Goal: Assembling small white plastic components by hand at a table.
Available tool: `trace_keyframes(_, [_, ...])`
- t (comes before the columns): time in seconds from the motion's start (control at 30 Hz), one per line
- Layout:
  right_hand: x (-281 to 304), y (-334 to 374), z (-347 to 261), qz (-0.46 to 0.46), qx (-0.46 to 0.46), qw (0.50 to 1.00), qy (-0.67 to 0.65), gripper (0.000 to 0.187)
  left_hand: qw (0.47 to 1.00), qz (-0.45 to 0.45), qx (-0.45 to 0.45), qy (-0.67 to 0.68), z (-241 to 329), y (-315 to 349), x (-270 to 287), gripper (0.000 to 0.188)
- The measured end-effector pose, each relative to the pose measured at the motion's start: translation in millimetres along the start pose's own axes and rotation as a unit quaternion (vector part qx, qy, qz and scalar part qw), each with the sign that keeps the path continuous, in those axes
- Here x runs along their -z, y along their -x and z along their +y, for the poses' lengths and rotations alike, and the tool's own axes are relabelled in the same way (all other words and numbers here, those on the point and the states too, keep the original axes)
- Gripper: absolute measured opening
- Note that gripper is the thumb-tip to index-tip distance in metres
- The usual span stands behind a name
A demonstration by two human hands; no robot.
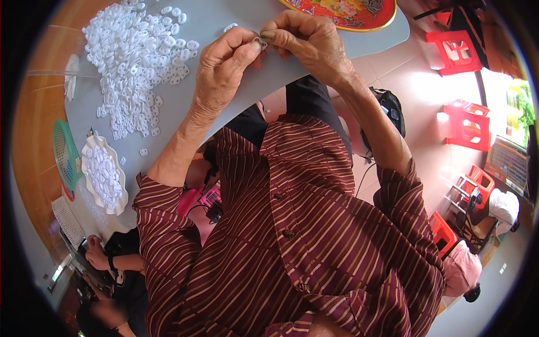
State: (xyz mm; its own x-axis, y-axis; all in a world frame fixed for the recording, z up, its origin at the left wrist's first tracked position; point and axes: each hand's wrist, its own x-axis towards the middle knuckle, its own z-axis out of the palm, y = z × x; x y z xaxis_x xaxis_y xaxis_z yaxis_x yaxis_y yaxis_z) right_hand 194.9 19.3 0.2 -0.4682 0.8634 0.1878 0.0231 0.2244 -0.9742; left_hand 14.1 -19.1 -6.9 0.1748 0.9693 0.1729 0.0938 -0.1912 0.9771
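Over the near edge of the grey table, my two hands meet fingertip to fingertip. My left hand is closed in a pinch, thumb against forefinger, on a small metal ring-like piece. My right hand pinches at the same piece from the other side; its exact shape is mostly covered by the fingertips. To the left of my left hand spreads a large pile of small white plastic pieces with two holes. One loose white piece lies just beyond my left hand.
A red floral tray with small metal pieces stands at the far right. A white scalloped dish of white pieces and a green basket are at left. Another person's hand shows lower left. Red stools stand on the floor.
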Motion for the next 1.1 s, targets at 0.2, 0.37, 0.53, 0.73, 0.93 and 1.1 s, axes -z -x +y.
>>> trace_keyframes(0.2, [-8, -2, -3, 0.048, 0.011, 0.995, 0.09, 0.024, 1.0, 0.005, -0.025, -0.013, 2, 2, -1, 0.017])
trace_keyframes(0.37, [-11, -2, 1, 0.07, -0.009, 0.994, 0.084, 0.027, 0.998, 0.029, -0.052, -0.019, -1, 1, -3, 0.017])
trace_keyframes(0.53, [-8, -4, -2, 0.051, 0.008, 0.997, 0.049, 0.028, 0.999, 0.032, -0.043, 0.0, -5, 3, -1, 0.015])
trace_keyframes(0.73, [-11, -4, 3, 0.074, 0.012, 0.994, 0.083, 0.025, 1.0, 0.025, -0.014, 0.004, -3, 2, -2, 0.014])
trace_keyframes(0.93, [-16, -4, 3, 0.106, 0.014, 0.99, 0.097, 0.024, 0.997, 0.021, -0.072, -0.016, -6, -1, 0, 0.013])
trace_keyframes(1.1, [-9, -3, -14, 0.054, -0.06, 0.991, 0.105, 0.025, 0.998, 0.037, -0.05, -0.025, -7, 3, -1, 0.013])
